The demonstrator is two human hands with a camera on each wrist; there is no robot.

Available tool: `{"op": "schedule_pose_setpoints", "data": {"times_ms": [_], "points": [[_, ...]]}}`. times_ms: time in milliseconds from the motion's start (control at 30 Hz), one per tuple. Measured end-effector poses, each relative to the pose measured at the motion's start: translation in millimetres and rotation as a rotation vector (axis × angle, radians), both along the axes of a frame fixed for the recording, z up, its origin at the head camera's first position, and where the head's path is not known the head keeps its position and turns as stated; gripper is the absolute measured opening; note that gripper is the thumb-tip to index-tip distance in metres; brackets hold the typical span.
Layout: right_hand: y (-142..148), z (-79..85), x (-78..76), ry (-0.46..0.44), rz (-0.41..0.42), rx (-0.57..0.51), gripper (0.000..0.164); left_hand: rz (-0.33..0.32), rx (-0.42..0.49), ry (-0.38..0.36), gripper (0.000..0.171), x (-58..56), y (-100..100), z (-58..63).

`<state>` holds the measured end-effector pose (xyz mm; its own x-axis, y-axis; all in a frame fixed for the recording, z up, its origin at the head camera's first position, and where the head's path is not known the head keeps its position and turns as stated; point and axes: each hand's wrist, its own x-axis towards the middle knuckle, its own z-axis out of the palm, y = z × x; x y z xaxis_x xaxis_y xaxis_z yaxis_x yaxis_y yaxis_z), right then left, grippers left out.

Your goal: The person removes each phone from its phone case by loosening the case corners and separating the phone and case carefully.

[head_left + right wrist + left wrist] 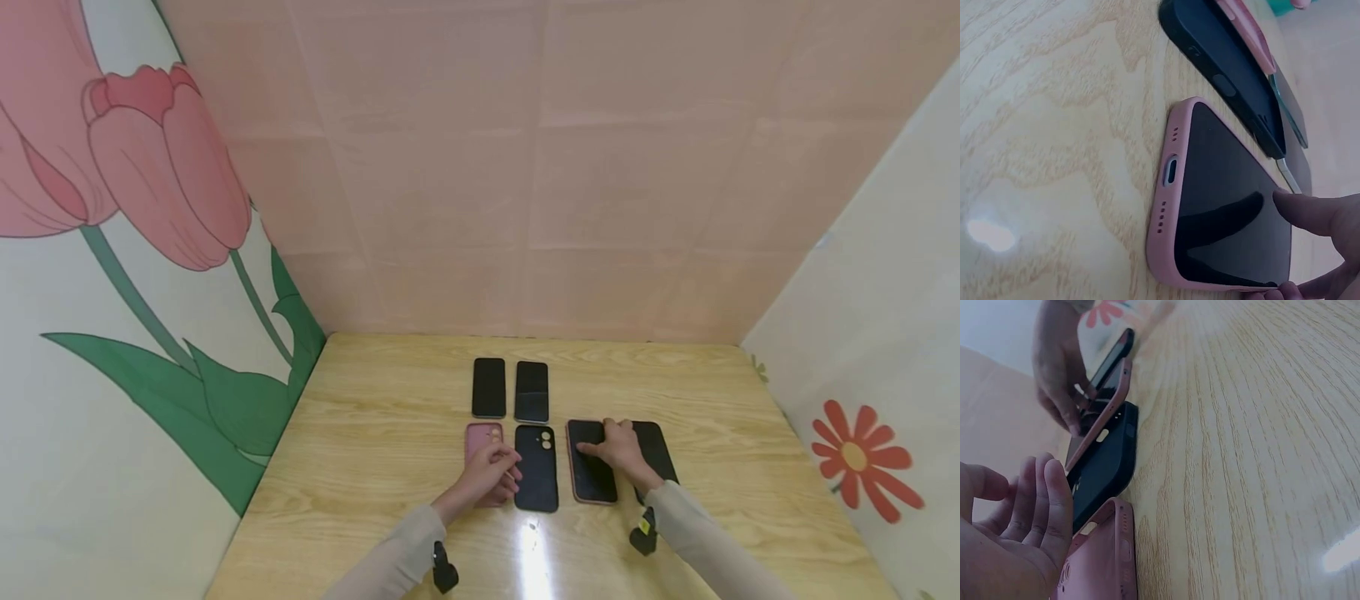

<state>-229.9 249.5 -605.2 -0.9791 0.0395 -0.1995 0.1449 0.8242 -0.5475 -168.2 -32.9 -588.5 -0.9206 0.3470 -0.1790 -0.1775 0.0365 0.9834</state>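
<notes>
A phone in a pink case (594,483) lies screen up, its charging port end toward me. My right hand (622,450) grips it near its far end, the thumb over the screen by the left edge and fingers curled at the right edge in the right wrist view. Over an empty pink phone case (480,435) hovers my left hand (486,477), fingers loosely bent and holding nothing. Between the hands lies an empty black phone case (536,479) with camera cutouts at its top.
Behind the empty cases, two bare phones (489,388) lie side by side, dark faces up. A phone in a black case (654,446) sits at the right, partly behind my right hand. The wooden table (390,400) meets a pink back wall and tulip-printed left wall.
</notes>
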Motion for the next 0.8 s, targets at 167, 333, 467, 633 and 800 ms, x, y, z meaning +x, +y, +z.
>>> {"op": "schedule_pose_setpoints", "data": {"times_ms": [167,333,467,633,800], "points": [[-0.5,-2.3,-0.9,0.006,-0.008,0.018,0.069,-0.005,-0.01,0.001,0.025,-0.8,-0.8,-1.8],[-1.9,1.9,-0.8,-0.005,-0.025,0.014,0.067,0.007,-0.032,0.006,0.025,-1.4,0.1,-4.0],[-1.5,3.7,-3.7,0.019,-0.036,0.019,0.067,0.008,-0.032,0.015,0.024,-1.5,0.0,-3.2],[1.1,2.3,-9.4,0.016,-0.062,0.012,0.06,0.0,-0.021,0.001,0.024,-1.1,-1.4,-1.1],[4.3,2.3,-12.4,-0.014,-0.1,-0.032,0.042,0.014,-0.026,-0.007,0.022,0.1,-0.5,-2.6]]}}
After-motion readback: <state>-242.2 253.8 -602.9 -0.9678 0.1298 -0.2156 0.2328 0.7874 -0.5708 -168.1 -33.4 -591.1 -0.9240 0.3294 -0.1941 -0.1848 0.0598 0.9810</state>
